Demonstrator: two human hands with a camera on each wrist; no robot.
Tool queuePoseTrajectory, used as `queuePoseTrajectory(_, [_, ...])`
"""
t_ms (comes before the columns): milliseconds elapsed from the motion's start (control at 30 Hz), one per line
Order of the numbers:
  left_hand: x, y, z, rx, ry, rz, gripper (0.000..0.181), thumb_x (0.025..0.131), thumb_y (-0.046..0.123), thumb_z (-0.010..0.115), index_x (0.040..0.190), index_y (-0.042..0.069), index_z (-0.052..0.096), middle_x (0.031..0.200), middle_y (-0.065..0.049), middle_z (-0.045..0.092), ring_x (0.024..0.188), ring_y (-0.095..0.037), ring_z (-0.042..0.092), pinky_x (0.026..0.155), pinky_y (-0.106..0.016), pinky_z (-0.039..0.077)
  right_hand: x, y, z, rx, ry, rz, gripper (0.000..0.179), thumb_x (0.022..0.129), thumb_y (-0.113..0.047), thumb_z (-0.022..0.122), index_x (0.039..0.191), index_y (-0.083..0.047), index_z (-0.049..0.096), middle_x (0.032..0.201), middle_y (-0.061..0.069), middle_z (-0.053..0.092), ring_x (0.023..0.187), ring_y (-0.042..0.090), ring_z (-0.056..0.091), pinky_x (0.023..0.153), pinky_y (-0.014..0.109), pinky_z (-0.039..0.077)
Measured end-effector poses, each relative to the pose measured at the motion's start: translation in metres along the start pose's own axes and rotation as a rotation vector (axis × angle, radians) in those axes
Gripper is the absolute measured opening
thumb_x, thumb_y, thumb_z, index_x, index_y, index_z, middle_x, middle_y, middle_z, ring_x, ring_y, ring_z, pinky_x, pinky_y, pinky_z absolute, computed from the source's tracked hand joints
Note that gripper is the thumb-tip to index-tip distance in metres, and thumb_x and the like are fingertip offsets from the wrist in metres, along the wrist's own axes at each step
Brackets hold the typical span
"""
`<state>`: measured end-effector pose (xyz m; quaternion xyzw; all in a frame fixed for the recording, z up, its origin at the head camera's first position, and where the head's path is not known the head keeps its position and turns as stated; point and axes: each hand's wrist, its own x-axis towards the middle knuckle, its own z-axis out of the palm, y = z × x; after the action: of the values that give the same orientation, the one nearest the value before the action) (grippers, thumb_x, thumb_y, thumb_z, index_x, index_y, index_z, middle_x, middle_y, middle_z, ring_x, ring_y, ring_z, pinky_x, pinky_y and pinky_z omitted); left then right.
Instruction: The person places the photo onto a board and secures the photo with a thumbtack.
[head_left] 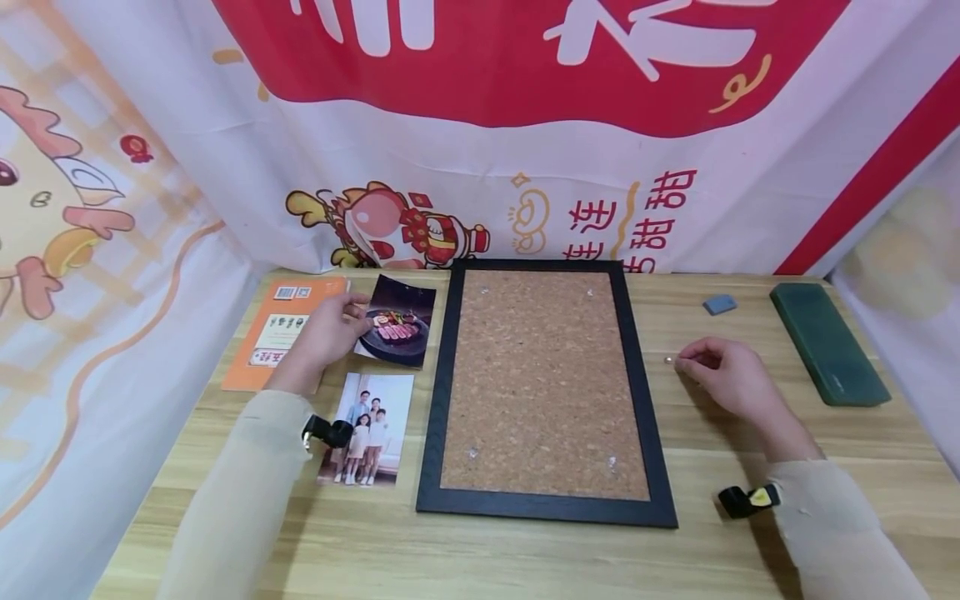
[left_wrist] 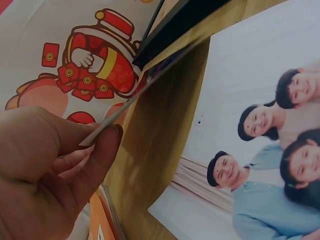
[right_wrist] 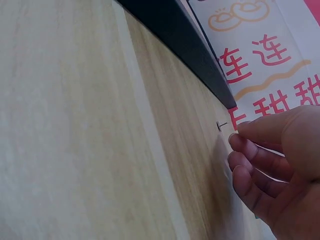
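My left hand (head_left: 330,329) pinches the near-left edge of a photo of a plated meal (head_left: 397,325) between thumb and fingers. In the left wrist view this photo (left_wrist: 145,88) is edge-on and tilted up off the table. A family photo (head_left: 372,429) lies flat just below it. My right hand (head_left: 726,373) is low over the table, right of the black-framed cork board (head_left: 547,375), fingers bent and thumb close to the index finger. A small thumbtack (right_wrist: 220,126) lies just beyond its fingertips, a slight gap between them.
An orange booklet (head_left: 288,321) lies under the left wrist. Several small clear tacks sit on the cork near its corners. At the right are a small blue block (head_left: 720,304) and a long dark green case (head_left: 828,343). A printed cloth (head_left: 487,167) hangs behind the table.
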<state>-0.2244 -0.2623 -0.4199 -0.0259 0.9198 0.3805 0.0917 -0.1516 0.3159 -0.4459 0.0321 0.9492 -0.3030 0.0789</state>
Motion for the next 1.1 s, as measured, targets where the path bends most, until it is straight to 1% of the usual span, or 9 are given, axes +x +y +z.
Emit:
queuePoseTrajectory(67, [0.0,0.001,0.0,-0.044,0.007,0.015,0.049,0.107,0.01,0.062,0.155,0.003,0.052,0.13,-0.021,0.063,0.103,-0.03,0.064,0.075,-0.027,0.054,-0.001,0.0,-0.001,0.008,0.005,-0.009,0.025,0.109,-0.024,0.067,0.123,-0.004,0.071,0.116,0.021,0.07,0.099,0.032,0.057,0.079,0.036,0.049])
queuePoseTrajectory(200, [-0.003,0.003,-0.002,-0.082,0.012,0.037,0.049,0.108,0.009,0.06,0.155,0.004,0.052,0.141,-0.024,0.06,0.109,-0.032,0.066,0.076,-0.023,0.055,-0.004,-0.001,-0.003,0.022,0.018,-0.029,0.023,0.109,-0.023,0.066,0.123,-0.005,0.071,0.11,0.017,0.071,0.094,0.03,0.058,0.071,0.031,0.051])
queuePoseTrajectory(367, [-0.009,0.007,-0.003,-0.146,-0.018,0.001,0.049,0.11,0.013,0.059,0.158,0.009,0.051,0.152,-0.02,0.054,0.11,-0.028,0.068,0.074,-0.027,0.058,-0.006,-0.002,-0.006,0.035,0.022,-0.033,0.023,0.109,-0.024,0.066,0.124,-0.007,0.071,0.11,0.015,0.071,0.095,0.03,0.059,0.07,0.028,0.052])
queuePoseTrajectory(467, [-0.011,0.012,-0.001,-0.163,-0.03,0.003,0.051,0.11,0.016,0.06,0.16,0.01,0.05,0.154,-0.02,0.052,0.113,-0.027,0.069,0.075,-0.028,0.059,-0.006,-0.003,-0.007,0.045,0.025,-0.036,0.025,0.109,-0.026,0.066,0.125,-0.007,0.071,0.112,0.016,0.071,0.097,0.03,0.059,0.071,0.027,0.052])
queuePoseTrajectory(567, [-0.012,0.017,0.002,-0.156,-0.028,0.008,0.051,0.11,0.019,0.061,0.159,0.011,0.052,0.155,-0.019,0.053,0.119,-0.03,0.069,0.081,-0.03,0.061,-0.006,-0.005,-0.008,0.05,0.029,-0.042,0.027,0.11,-0.027,0.065,0.127,-0.008,0.071,0.116,0.016,0.072,0.098,0.03,0.058,0.073,0.026,0.052])
queuePoseTrajectory(700, [-0.011,0.025,0.008,-0.17,-0.028,0.007,0.049,0.111,0.02,0.059,0.159,0.014,0.053,0.156,-0.017,0.054,0.125,-0.034,0.069,0.09,-0.039,0.063,-0.007,-0.012,-0.01,0.051,0.039,-0.06,0.027,0.11,-0.028,0.064,0.128,-0.008,0.071,0.118,0.016,0.072,0.1,0.03,0.058,0.075,0.026,0.05])
queuePoseTrajectory(800, [-0.01,0.029,0.013,-0.182,-0.029,0.033,0.048,0.111,0.02,0.058,0.158,0.013,0.055,0.158,-0.017,0.054,0.129,-0.035,0.069,0.096,-0.043,0.063,-0.006,-0.017,-0.009,0.056,0.051,-0.084,0.027,0.11,-0.027,0.064,0.127,-0.007,0.072,0.117,0.016,0.072,0.1,0.029,0.058,0.076,0.026,0.049])
queuePoseTrajectory(967, [-0.006,0.034,0.023,-0.194,-0.043,0.072,0.045,0.111,0.018,0.057,0.156,0.011,0.057,0.158,-0.018,0.053,0.131,-0.035,0.068,0.098,-0.044,0.063,-0.004,-0.024,-0.008,0.074,0.075,-0.116,0.026,0.11,-0.025,0.064,0.126,-0.006,0.072,0.116,0.016,0.074,0.098,0.028,0.059,0.075,0.024,0.049])
queuePoseTrajectory(1100, [-0.002,0.038,0.03,-0.235,-0.073,0.095,0.044,0.111,0.015,0.057,0.155,0.009,0.057,0.156,-0.019,0.055,0.13,-0.036,0.068,0.099,-0.046,0.063,-0.002,-0.03,-0.007,0.091,0.092,-0.145,0.025,0.11,-0.023,0.064,0.125,-0.006,0.072,0.114,0.016,0.075,0.096,0.028,0.061,0.074,0.022,0.05])
